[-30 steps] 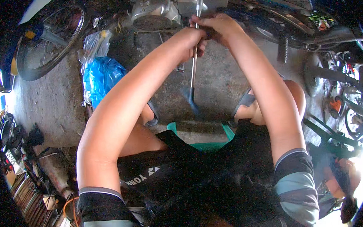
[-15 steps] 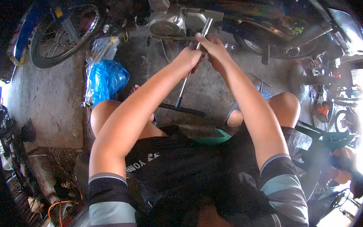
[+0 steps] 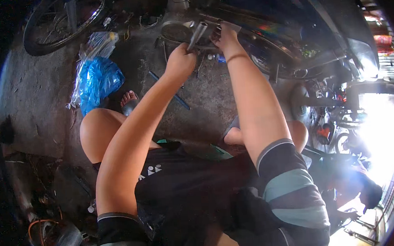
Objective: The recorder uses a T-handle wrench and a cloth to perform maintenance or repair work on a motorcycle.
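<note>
A T-handle socket wrench [image 3: 198, 35] is in my left hand [image 3: 182, 60], which is closed around its shaft. Its bright socket end points up and away from me, and the dark crossbar shows beyond my left forearm. Just right of the socket end, my right hand [image 3: 225, 37] is off the wrench, its fingers bent and apart beside the motorcycle's metal engine casing [image 3: 176, 31]. No object shows in those fingers, though the dark background blurs their tips.
A crumpled blue plastic bag [image 3: 99, 79] and a clear one lie on the concrete floor to the left. Behind them stands a spoked wheel [image 3: 63, 27]. The dark motorcycle body [image 3: 285, 29] spans the far right. A person [image 3: 356, 188] sits at the right edge.
My right hand has let go of the wrench and moved beside the engine. The left hand has shifted left with the wrench, whose crossbar has turned. The whole view has shifted slightly.
</note>
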{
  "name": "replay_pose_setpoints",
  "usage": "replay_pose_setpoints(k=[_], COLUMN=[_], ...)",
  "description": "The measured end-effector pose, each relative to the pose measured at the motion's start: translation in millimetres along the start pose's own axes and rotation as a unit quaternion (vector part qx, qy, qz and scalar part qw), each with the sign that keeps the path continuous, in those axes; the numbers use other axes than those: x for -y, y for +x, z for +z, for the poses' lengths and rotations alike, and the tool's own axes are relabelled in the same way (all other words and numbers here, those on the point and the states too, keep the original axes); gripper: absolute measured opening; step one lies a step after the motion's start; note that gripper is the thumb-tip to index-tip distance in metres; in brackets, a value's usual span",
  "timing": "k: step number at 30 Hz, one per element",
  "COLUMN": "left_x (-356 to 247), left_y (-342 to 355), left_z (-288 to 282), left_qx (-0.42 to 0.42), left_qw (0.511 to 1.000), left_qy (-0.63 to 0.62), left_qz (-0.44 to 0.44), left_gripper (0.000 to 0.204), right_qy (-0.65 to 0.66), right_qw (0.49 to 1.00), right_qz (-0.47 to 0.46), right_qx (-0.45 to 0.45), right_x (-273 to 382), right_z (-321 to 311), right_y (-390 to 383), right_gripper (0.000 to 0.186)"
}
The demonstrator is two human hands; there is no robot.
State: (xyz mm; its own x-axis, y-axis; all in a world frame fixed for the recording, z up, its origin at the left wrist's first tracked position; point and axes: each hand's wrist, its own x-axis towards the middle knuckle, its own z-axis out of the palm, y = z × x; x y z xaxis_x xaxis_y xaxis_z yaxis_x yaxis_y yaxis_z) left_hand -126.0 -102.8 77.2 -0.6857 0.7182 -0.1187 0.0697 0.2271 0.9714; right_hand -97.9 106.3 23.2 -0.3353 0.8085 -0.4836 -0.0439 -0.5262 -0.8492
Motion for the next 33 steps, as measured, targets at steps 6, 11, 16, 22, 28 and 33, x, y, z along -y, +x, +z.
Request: replay_pose_setpoints(k=[6,11,16,22,28,33], left_x=[-66,-49,-73,-62,-62,-63], left_y=[12,2,9,6,6,5], left_z=[27,-12,22,11,-1,10], left_qx=[0.041,-0.036,-0.013,-0.043,-0.025,-0.001], left_qw=[0.996,0.998,0.997,0.997,1.000,1.000], left_qy=[-0.082,-0.058,-0.066,-0.048,-0.003,-0.015], left_qz=[0.022,-0.015,0.040,0.042,-0.005,-0.022], left_gripper=[0.026,0.018,0.018,0.017,0.018,0.018], right_qy=[-0.268,-0.327,-0.111,-0.306,-0.388,-0.411], right_qw=[0.920,0.918,0.929,0.797,0.848,0.842], right_qz=[-0.270,-0.086,-0.164,-0.358,-0.332,-0.349], right_qx=[-0.097,-0.207,-0.312,-0.379,-0.140,0.000], right_x=[23,-6,34,17,14,41], right_z=[-69,14,-29,6,-29,-96], right_y=[115,5,50,-16,-65,-112], right_gripper=[0.036,0.034,0.034,0.034,0.028,0.023])
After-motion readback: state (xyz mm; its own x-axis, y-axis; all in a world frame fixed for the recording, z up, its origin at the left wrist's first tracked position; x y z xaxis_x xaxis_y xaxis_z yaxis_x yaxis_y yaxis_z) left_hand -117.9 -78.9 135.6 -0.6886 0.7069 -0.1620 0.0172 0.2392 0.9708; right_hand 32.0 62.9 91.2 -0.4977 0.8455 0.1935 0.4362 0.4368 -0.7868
